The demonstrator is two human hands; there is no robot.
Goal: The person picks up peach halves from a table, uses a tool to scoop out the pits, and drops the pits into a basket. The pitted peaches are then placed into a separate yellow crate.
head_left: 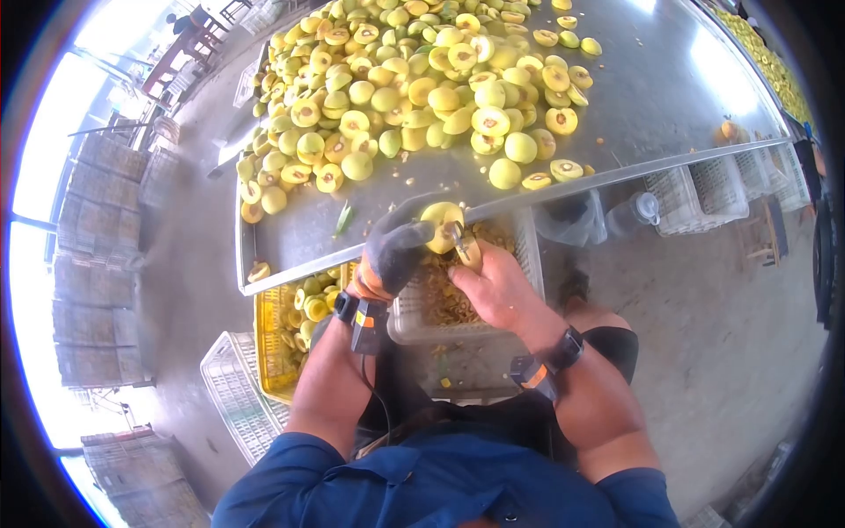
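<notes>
My left hand (394,251), in a dark glove with an orange cuff, is closed around a halved yellow peach (438,216) above the table's front edge. In my bare right hand (497,289) is a pitting knife (469,253) with a pale handle. Its metal tip touches the cut side of the fruit; the blade's exact shape is hard to make out. Straight below both hands stands a white crate (533,264) holding brown pits and scraps. A heap of halved peaches (378,95), several with reddish-brown centres showing, covers much of the metal table (616,132).
A yellow crate (271,352) of peach halves stands at my left, beside a white crate (231,387). To the right, under the table, are a clear plastic jug (629,214) and white crates (700,198). Stacked crates (99,264) line the far left.
</notes>
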